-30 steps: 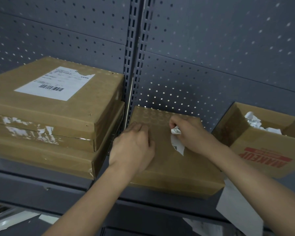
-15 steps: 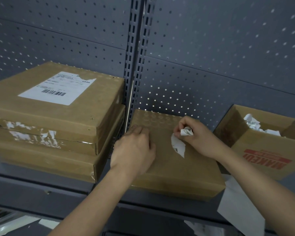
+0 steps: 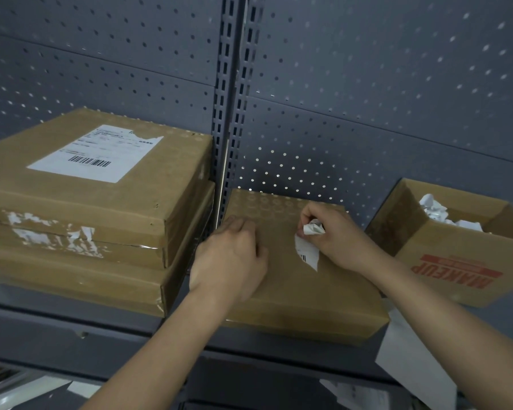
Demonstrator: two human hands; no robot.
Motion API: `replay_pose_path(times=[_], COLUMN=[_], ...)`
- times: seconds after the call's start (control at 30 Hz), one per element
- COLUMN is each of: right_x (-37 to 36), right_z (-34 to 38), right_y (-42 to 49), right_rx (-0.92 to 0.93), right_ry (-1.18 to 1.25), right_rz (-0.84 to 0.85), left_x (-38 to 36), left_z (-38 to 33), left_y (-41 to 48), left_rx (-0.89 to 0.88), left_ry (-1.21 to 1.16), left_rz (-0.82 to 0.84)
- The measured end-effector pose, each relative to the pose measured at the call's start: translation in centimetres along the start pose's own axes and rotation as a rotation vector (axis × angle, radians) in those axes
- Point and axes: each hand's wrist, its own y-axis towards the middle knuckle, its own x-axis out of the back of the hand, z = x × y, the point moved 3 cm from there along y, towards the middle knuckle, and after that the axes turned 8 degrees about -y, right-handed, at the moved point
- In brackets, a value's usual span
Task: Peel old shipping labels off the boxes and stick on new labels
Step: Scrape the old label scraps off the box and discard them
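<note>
A flat brown box lies on the grey shelf in front of me. My left hand rests on its top near the left edge, knuckles up, fingers bent down onto the cardboard. My right hand pinches the crumpled, lifted end of a white old label; the label's lower part with a barcode still sticks to the box top. To the left, two stacked brown boxes carry a white shipping label with a torn corner on top.
An open carton printed in red holds crumpled white paper scraps at the right. A white sheet hangs over the shelf edge below it. A perforated grey back panel rises behind. More paper lies on the level beneath.
My right hand has pulled the label's crumpled end up and to the right, peeling more of it off the box. My left hand stays on the box.
</note>
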Motion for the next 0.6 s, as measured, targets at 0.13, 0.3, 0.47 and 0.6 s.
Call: replay_pose_path(times=[0.13,0.3,0.47,0.6], right_x=[0.2,1.2,1.2,0.7], right_z=[-0.2,-0.4,-0.7,-0.4], right_y=[-0.6,-1.0,-1.4,-1.5], right_rx=[-0.057,-0.068,-0.124,-0.064], right_ry=[0.098,0.307,0.282,0.116], right_rz=[0.048,0.104,0.207,0.379], left_x=[0.0,0.0,0.0,-0.1], left_z=[0.0,0.0,0.0,0.0], left_y=[0.0,0.0,0.1,0.1], left_rx=[-0.004,-0.006,-0.009,-0.002], left_ry=[-0.006,-0.008,-0.005,-0.003], left_rz=[-0.006,-0.009,-0.011,0.001])
